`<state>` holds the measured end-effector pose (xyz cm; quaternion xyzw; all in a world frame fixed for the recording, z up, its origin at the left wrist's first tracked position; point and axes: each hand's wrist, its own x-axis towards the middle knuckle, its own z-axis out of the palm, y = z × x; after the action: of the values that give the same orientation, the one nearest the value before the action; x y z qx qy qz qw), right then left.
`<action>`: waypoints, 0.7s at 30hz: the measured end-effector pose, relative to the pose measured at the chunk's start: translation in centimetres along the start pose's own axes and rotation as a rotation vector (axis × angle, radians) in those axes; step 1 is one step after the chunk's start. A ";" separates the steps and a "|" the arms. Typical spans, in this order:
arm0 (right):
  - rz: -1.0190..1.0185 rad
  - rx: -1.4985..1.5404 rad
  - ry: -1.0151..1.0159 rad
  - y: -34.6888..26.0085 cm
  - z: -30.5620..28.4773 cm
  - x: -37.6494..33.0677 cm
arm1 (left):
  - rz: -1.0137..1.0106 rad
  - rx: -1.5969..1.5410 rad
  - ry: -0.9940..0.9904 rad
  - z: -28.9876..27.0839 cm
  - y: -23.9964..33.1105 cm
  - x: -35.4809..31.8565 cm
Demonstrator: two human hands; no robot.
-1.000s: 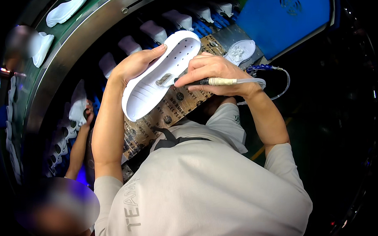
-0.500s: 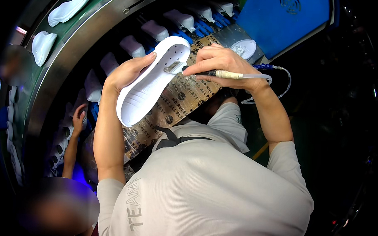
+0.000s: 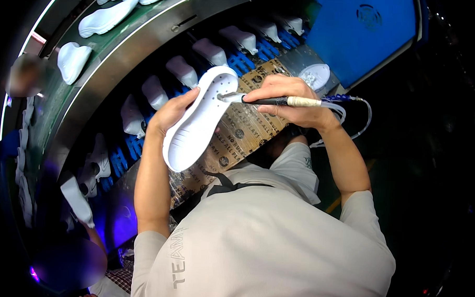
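A white shoe sole with small holes near its upper end is tilted in front of me. My left hand grips it by its left edge, thumb on the rim, the other fingers mostly hidden behind it. In my right hand is a glue brush with a black handle, pale wrapping and a clear tube running off its rear. The brush head rests on or just over the inside of the sole, beside the holes.
Beneath my hands lies a cardboard-covered bench. A white dish with white stuff stands near a blue box. White shoe pieces on blue holders line the far side; others lie on a green belt. At lower left, a co-worker holds a sole.
The view has shifted, so most things appear lower and farther right. The brush head looks turned, now seen edge-on near the holes. A co-worker's sole has come into view at lower left.
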<state>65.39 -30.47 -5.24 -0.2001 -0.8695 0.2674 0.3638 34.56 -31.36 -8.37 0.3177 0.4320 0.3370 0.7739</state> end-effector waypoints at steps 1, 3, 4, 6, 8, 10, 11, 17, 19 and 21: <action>0.034 -0.052 0.033 0.0 0.4 0.0 | -0.015 -0.098 -0.026 0.6 -0.4 0.0; 0.053 0.020 0.067 0.2 1.5 -0.3 | -0.008 -0.004 0.055 0.5 -0.7 0.8; 0.070 0.095 0.133 -0.3 1.7 -0.3 | 0.058 -0.040 0.044 0.4 -0.7 0.7; 0.070 0.152 0.341 -0.4 2.3 -1.5 | 0.209 -0.128 -0.026 0.2 -1.3 0.7; 0.088 0.240 0.603 1.3 3.5 -3.5 | 0.389 -0.125 -0.278 0.8 0.8 -0.3; 0.151 0.354 0.740 2.2 3.4 -4.6 | 0.575 -0.128 -0.367 1.4 6.0 -1.5; 0.170 0.376 0.761 2.3 3.2 -4.8 | 0.702 -0.064 -0.361 1.5 10.0 -2.4; 0.180 0.295 0.524 3.0 5.2 -6.0 | 0.894 -0.489 0.147 -13.6 33.0 -3.5; 0.250 0.357 0.536 3.3 6.3 -6.4 | 0.897 -0.199 0.801 -17.1 34.9 -4.9; 0.405 0.378 0.564 3.5 7.4 -7.6 | 1.042 0.129 1.043 -17.4 32.1 -5.3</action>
<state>65.44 -34.28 -15.79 -0.3627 -0.6138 0.4236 0.5588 9.11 -13.76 11.76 0.3249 0.5558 0.7418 0.1878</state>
